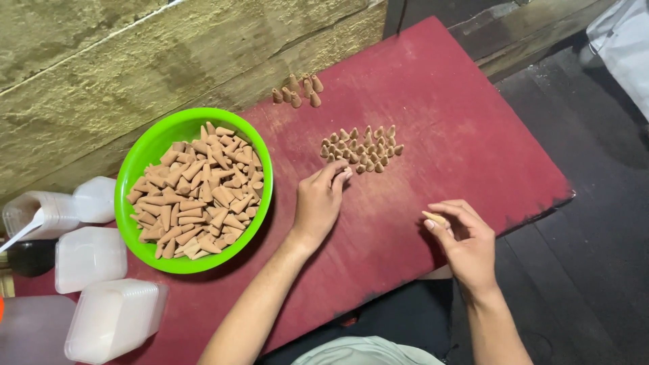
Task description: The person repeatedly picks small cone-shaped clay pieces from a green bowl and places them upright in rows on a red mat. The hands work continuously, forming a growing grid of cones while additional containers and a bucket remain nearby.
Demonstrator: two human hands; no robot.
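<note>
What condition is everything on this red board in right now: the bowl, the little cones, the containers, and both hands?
Green bowl: upright, heaped with loose brown cones.
Large cone cluster: standing upright, packed together.
Small cone group: upright, apart near the wall.
Left hand: fingertips at the large cluster's edge.
Right hand: pinching a single cone, lifted off the board.
Plastic containers: stacked, lying at the left.
Red board: flat, edges worn.

A small tan incense cone [435, 218] lies sideways, pinched in the right hand [466, 247]. Upright matching cones [362, 150] stand clustered just beyond the left hand [319, 203], whose fingertips touch the cluster's near edge.
</note>
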